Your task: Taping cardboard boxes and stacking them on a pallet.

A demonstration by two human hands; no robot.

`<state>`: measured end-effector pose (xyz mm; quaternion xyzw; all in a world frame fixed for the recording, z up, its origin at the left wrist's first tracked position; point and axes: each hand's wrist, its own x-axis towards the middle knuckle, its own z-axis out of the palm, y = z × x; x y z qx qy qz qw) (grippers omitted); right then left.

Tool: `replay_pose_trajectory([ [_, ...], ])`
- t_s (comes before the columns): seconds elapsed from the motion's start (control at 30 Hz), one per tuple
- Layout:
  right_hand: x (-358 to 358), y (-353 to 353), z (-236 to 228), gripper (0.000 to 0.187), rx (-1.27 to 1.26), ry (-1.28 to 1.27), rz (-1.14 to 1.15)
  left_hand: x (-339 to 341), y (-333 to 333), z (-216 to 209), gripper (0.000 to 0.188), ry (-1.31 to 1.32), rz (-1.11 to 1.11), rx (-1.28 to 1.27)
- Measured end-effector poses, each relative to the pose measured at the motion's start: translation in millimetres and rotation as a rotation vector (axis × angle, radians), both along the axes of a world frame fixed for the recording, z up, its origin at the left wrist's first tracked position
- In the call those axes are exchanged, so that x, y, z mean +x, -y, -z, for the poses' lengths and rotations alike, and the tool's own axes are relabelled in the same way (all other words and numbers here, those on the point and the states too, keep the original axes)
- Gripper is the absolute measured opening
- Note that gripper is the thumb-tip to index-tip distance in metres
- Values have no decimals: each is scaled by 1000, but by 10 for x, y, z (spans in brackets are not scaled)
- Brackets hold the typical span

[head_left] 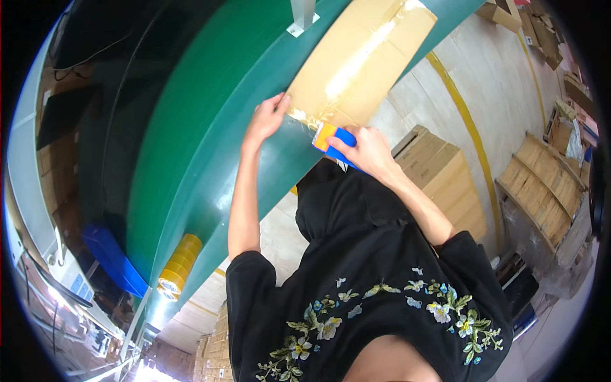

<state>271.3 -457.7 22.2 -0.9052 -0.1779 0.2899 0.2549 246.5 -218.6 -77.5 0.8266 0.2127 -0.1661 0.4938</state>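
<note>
A tan cardboard box [356,67] lies on the green work surface [254,162], with a shiny strip of clear tape [366,57] running along its top. My left hand [264,121] is at the box's near left corner, thumb and fingers closed against its edge. In my right hand [368,149] is a blue and orange tape dispenser [342,138], gripped at the near end of the box. Its orange end meets the box's near edge, where the tape looks crumpled and glossy. My palm hides part of the dispenser.
A stack of yellow-brown tape rolls [182,258] stands on the green surface at lower left, near a blue bin [113,261]. Cardboard boxes [442,181] are on the floor to my right, beside a wooden pallet [541,184]. A metal bracket [304,22] rises at the far side.
</note>
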Motion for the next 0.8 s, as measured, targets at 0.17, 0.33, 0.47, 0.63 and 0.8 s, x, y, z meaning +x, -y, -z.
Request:
replay_pose_trajectory([
  [0.17,-80,142,-225,44,45,-95,38,-33,-22,-32,41,-51,-13,-26],
  [0.33,-446,863,-418,45,-94,-1,87,-20,-56,-31,43,-57,42,68],
  [0.47,-563,1121,-103,48,-227,21,101,1,33,-124,44,-66,40,130],
  [0.63,-289,590,711,54,-256,-162,37,-192,-173,274,44,164,137,-106],
  [0.8,5,626,1043,52,26,-480,240,52,313,-323,43,-71,-16,308],
])
